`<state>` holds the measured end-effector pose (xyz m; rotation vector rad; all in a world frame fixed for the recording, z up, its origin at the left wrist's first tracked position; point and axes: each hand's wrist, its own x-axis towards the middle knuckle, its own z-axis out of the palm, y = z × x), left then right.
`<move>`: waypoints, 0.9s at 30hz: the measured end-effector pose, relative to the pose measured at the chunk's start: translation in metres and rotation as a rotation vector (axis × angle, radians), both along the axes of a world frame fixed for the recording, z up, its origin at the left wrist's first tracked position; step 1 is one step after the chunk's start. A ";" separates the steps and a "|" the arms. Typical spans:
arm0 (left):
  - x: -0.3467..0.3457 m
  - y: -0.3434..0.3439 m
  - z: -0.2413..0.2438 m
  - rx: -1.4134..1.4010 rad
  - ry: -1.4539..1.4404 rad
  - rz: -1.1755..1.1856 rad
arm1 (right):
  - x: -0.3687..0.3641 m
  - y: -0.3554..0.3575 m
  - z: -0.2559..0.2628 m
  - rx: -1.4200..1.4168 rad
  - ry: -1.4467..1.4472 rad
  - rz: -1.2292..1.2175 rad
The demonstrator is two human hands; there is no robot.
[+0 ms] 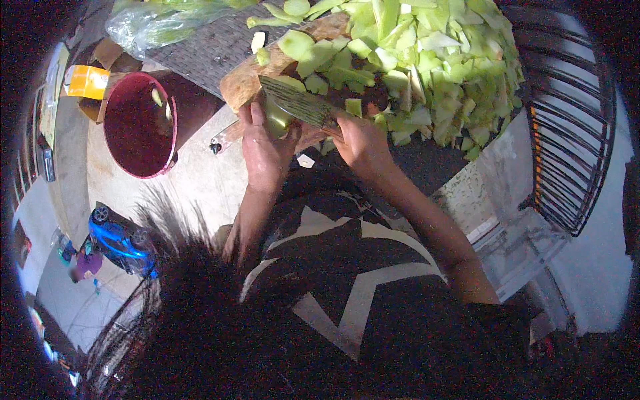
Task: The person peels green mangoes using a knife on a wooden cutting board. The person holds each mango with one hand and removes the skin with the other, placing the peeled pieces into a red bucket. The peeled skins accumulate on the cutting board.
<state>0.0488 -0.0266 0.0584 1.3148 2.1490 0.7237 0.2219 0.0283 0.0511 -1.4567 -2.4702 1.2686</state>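
Observation:
In my right hand point(365, 145) is a knife by its handle, its broad, dark blade point(295, 101) pointing up and left. The blade lies over a pale green vegetable piece point(278, 120), which my left hand point(265, 150) steadies against the edge of a wooden cutting board point(235, 87). The kind of vegetable is not clear. Cut green slices point(320, 57) lie on the board, and a large heap of cut pieces point(450, 75) spreads to the right. The knife partly hides the held piece.
A dark red bucket point(140, 125) stands at the left, beside a yellow and white packet point(87, 81). A clear plastic bag point(150, 27) with green contents rests on a woven surface point(200, 55). A black metal rack point(575, 125) stands at right, and a blue toy car point(120, 240) lower left.

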 end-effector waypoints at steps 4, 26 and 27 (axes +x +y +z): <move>-0.002 0.004 0.001 0.002 -0.023 0.014 | -0.007 0.013 0.001 -0.138 -0.008 -0.016; -0.042 0.036 0.008 -0.041 0.175 -0.222 | -0.020 0.034 -0.044 -0.006 0.152 -0.104; -0.041 0.038 0.010 -0.056 0.172 -0.217 | -0.023 0.037 -0.044 -0.006 0.155 -0.113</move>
